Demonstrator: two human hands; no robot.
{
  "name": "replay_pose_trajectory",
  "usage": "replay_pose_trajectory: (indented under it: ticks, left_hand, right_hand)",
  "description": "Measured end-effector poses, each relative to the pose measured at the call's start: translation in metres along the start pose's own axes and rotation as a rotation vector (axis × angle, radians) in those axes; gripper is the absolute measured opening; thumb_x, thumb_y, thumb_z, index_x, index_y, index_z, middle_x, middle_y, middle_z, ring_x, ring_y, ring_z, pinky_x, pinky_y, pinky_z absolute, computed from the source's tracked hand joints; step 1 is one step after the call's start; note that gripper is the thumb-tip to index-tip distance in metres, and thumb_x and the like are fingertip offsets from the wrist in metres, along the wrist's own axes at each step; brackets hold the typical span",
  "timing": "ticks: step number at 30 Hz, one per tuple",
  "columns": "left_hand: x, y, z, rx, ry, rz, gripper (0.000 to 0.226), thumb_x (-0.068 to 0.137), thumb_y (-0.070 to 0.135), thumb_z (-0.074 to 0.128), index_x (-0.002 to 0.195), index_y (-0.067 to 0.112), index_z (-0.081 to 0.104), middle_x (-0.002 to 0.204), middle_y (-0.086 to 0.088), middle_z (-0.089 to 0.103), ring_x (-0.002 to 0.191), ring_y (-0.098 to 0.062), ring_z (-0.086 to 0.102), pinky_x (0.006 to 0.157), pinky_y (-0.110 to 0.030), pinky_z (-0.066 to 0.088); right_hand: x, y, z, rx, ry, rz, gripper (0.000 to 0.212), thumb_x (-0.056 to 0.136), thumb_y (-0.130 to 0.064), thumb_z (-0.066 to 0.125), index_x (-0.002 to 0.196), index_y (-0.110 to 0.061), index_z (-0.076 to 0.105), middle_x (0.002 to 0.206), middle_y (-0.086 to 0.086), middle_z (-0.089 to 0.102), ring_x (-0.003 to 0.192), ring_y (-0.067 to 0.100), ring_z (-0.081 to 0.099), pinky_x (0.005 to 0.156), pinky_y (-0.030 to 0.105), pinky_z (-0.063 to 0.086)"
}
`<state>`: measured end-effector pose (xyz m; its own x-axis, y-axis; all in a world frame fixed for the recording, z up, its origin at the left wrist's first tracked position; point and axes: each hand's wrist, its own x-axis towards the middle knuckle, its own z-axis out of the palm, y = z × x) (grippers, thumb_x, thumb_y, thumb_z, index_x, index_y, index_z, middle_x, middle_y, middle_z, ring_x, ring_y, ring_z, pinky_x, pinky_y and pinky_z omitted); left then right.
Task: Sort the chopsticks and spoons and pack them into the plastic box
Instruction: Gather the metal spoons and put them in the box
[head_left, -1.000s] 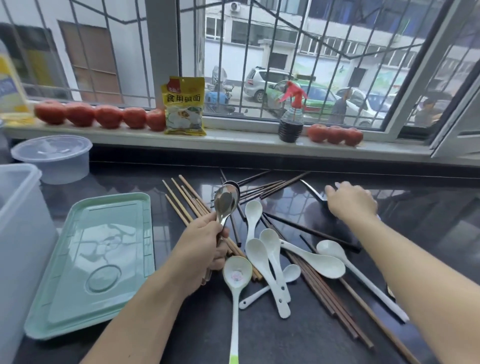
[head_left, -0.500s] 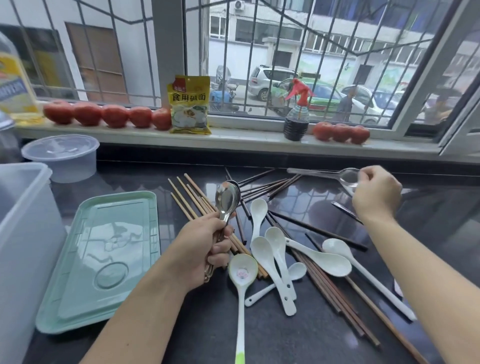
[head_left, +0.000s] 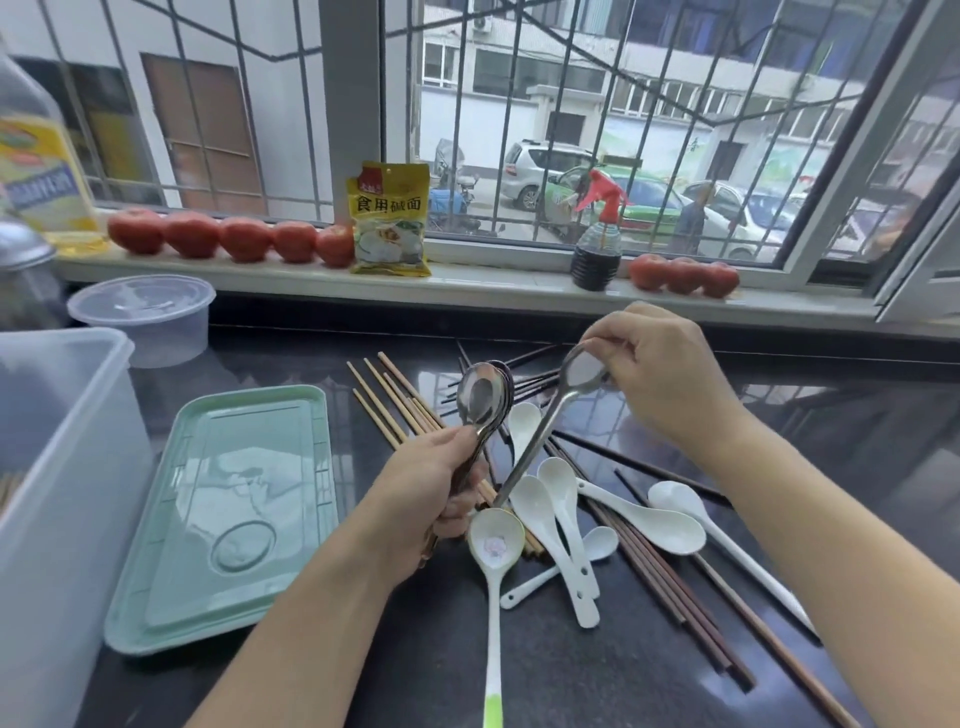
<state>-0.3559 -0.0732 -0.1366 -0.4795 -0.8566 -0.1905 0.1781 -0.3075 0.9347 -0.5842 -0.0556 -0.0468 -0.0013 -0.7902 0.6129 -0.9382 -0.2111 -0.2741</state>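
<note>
Windowsill packet (head_left: 389, 218) labelled 食用碱面, brand illegible

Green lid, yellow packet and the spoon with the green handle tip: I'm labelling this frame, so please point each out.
green lid (head_left: 228, 525), head view, on its flat middle panel.
yellow packet (head_left: 389, 221), head view, on its printed front.
green-tipped spoon (head_left: 496, 538), head view, on its bowl.

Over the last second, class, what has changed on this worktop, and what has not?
The right hand picked a long steel spoon off the dark counter and swung it toward the left hand. The left hand kept gripping its stacked steel spoons. The white spoons and green lid stayed put.
</note>
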Motion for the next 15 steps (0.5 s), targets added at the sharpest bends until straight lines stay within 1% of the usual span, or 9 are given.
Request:
replay_pose_trajectory:
  ticks: [2, 4, 6, 8, 9, 11, 13, 14, 15]
  left_hand:
    - [0.001, 0.000, -0.002, 0.039, 0.015, 0.077, 0.028, 0.108, 0.024, 0.051, 0.088, 0.004, 0.058, 0.071, -0.007, 0.049, 0.046, -0.012, 0.030, 0.038, -0.021, 0.022]
    - [0.001, -0.001, 0.000, 0.077, 0.012, 0.139, 0.027, 0.106, 0.021, 0.055, 0.098, -0.004, 0.061, 0.071, -0.007, 0.049, 0.047, -0.012, 0.034, 0.040, -0.023, 0.025]
    - [0.001, -0.004, 0.005, 0.239, 0.042, 0.243, 0.021, 0.106, 0.023, 0.056, 0.108, 0.005, 0.066, 0.067, 0.000, 0.051, 0.049, -0.011, 0.038, 0.044, -0.023, 0.031]
    - [0.002, -0.008, 0.008, 0.441, 0.110, 0.378, 0.019, 0.106, 0.025, 0.056, 0.123, 0.027, 0.065, 0.063, 0.013, 0.049, 0.053, -0.009, 0.042, 0.052, -0.025, 0.036]
    - [0.003, -0.009, 0.009, 0.471, 0.136, 0.407, 0.030, 0.106, 0.024, 0.056, 0.134, 0.034, 0.057, 0.062, 0.014, 0.048, 0.055, -0.009, 0.043, 0.056, -0.026, 0.038]
    - [0.003, -0.010, 0.007, 0.465, 0.163, 0.442, 0.048, 0.106, 0.023, 0.056, 0.151, 0.036, 0.043, 0.063, 0.012, 0.043, 0.057, -0.010, 0.042, 0.059, -0.029, 0.037]
    - [0.000, -0.005, 0.007, 0.530, 0.187, 0.499, 0.041, 0.107, 0.026, 0.052, 0.148, 0.035, 0.052, 0.066, 0.000, 0.044, 0.059, -0.018, 0.040, 0.057, -0.032, 0.035]
    - [-0.002, -0.004, 0.007, 0.550, 0.193, 0.529, 0.035, 0.108, 0.026, 0.050, 0.141, 0.034, 0.060, 0.071, -0.002, 0.049, 0.065, -0.021, 0.044, 0.061, -0.035, 0.034]
    - [-0.004, -0.003, 0.008, 0.559, 0.199, 0.557, 0.030, 0.109, 0.026, 0.049, 0.132, 0.034, 0.066, 0.069, 0.002, 0.051, 0.066, -0.019, 0.045, 0.060, -0.034, 0.032]
  right_hand:
    - [0.002, 0.005, -0.008, -0.283, 0.023, 0.063, 0.017, 0.100, -0.023, 0.058, 0.096, -0.016, 0.073, 0.089, 0.004, 0.070, 0.081, 0.030, 0.065, 0.075, 0.038, 0.049]
    - [0.002, -0.001, -0.010, -0.329, 0.037, 0.093, 0.021, 0.101, -0.026, 0.056, 0.095, -0.016, 0.073, 0.084, 0.008, 0.073, 0.079, 0.036, 0.067, 0.076, 0.040, 0.051]
    - [-0.001, -0.015, -0.004, -0.202, 0.036, 0.068, 0.018, 0.098, -0.026, 0.060, 0.094, -0.018, 0.075, 0.077, 0.005, 0.073, 0.075, 0.032, 0.066, 0.079, 0.040, 0.053]
    - [-0.005, -0.031, 0.005, -0.033, 0.060, 0.033, 0.014, 0.095, -0.024, 0.065, 0.090, -0.020, 0.077, 0.070, -0.003, 0.072, 0.069, 0.023, 0.066, 0.078, 0.041, 0.055]
    - [-0.006, -0.037, 0.007, 0.063, 0.057, 0.041, 0.013, 0.094, -0.025, 0.066, 0.088, -0.023, 0.078, 0.069, -0.007, 0.072, 0.067, 0.017, 0.067, 0.077, 0.042, 0.056]
    - [-0.009, -0.045, 0.008, 0.250, 0.007, 0.096, 0.011, 0.092, -0.027, 0.068, 0.087, -0.026, 0.078, 0.070, -0.010, 0.072, 0.066, 0.009, 0.069, 0.075, 0.040, 0.059]
    - [-0.014, -0.050, 0.009, 0.366, -0.064, 0.149, 0.010, 0.093, -0.026, 0.069, 0.090, -0.025, 0.079, 0.072, -0.008, 0.074, 0.067, 0.008, 0.071, 0.075, 0.036, 0.061]
    - [-0.017, -0.052, 0.011, 0.423, -0.095, 0.166, 0.010, 0.094, -0.023, 0.069, 0.092, -0.022, 0.078, 0.074, -0.005, 0.075, 0.067, 0.009, 0.072, 0.074, 0.035, 0.062]
    - [-0.020, -0.055, 0.013, 0.483, -0.118, 0.179, 0.010, 0.096, -0.020, 0.068, 0.094, -0.020, 0.078, 0.076, -0.003, 0.075, 0.067, 0.010, 0.073, 0.074, 0.035, 0.063]
